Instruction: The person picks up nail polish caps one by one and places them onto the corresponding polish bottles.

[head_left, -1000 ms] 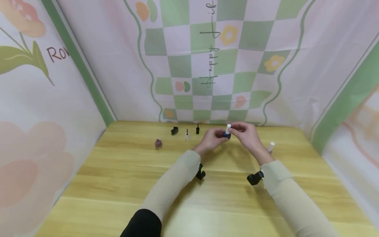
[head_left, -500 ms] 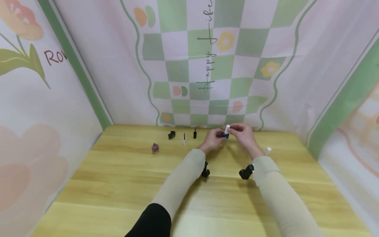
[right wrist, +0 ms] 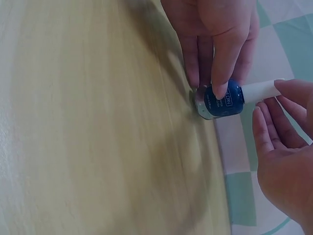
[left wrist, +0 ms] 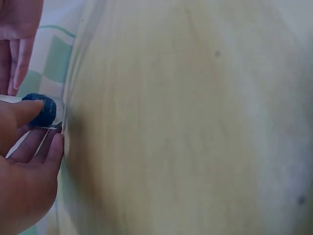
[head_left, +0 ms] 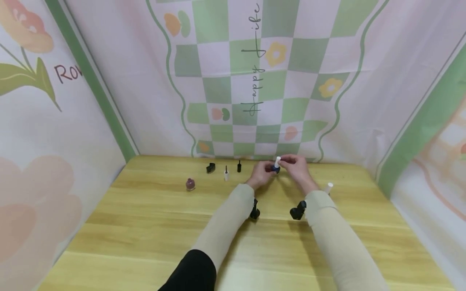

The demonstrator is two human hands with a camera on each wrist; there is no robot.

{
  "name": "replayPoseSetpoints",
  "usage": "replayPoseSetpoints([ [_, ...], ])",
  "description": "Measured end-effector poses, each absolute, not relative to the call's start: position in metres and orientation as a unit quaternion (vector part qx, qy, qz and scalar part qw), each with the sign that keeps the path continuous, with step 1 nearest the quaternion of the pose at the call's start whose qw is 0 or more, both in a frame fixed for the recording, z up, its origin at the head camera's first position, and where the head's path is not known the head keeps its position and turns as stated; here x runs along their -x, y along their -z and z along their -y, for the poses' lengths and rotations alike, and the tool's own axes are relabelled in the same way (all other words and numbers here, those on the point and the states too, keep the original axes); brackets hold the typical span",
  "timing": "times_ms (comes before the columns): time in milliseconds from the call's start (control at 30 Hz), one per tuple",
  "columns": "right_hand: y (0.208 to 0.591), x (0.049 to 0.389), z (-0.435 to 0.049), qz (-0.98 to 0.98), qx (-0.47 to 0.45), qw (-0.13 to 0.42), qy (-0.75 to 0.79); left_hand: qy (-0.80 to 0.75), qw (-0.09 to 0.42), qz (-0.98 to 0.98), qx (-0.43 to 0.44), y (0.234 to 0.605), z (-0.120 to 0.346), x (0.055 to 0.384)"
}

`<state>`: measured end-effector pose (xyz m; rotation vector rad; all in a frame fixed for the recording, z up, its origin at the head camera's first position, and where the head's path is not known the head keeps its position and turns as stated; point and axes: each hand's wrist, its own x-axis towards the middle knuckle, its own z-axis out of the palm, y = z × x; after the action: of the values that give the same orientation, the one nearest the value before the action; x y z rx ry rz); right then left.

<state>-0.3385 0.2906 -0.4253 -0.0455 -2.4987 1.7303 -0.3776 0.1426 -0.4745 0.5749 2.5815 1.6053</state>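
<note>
Near the table's far edge, my left hand [head_left: 262,173] holds a dark blue nail polish bottle [right wrist: 227,101] by its glass body, thumb across the label. The bottle's long white cap [right wrist: 261,91] sits at its neck. My right hand [head_left: 296,169] pinches that cap between thumb and fingers, as the right wrist view shows closely. In the left wrist view the blue bottle [left wrist: 44,110] lies between the left thumb and fingers, while the right hand [left wrist: 19,44] shows above it, partly cut off.
On the table [head_left: 145,226], left of the hands, are an uncapped mauve bottle [head_left: 190,184], a small dark bottle-like object [head_left: 210,168], a white cap with brush up [head_left: 226,175] and a black one [head_left: 239,167]. A white-capped bottle [head_left: 329,187] stands partly behind the right forearm. A patterned curtain [head_left: 244,81] hangs behind.
Both hands keep hold of the blue bottle and its cap, with only slight movement. The right forearm has shifted a little left, and the head view has moved slightly.
</note>
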Motion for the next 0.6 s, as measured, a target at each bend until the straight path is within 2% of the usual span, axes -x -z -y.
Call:
replayPoseSetpoints([
  [300,0.4328,0.3414,-0.2894,0.817,0.008,0.085,-0.570,-0.515,0.018,-0.839,-0.173,0.4771,-0.1451,0.3777],
  [433,0.4325,0.3408,-0.2899,0.817,0.012,0.079,-0.571,-0.513,0.020,-0.841,-0.172,0.4759,-0.1455,0.3760],
  [600,0.4257,0.3363,-0.2939,0.832,0.014,0.064,-0.551,-0.519,0.047,-0.839,-0.157,0.4695,-0.1438,0.3699],
])
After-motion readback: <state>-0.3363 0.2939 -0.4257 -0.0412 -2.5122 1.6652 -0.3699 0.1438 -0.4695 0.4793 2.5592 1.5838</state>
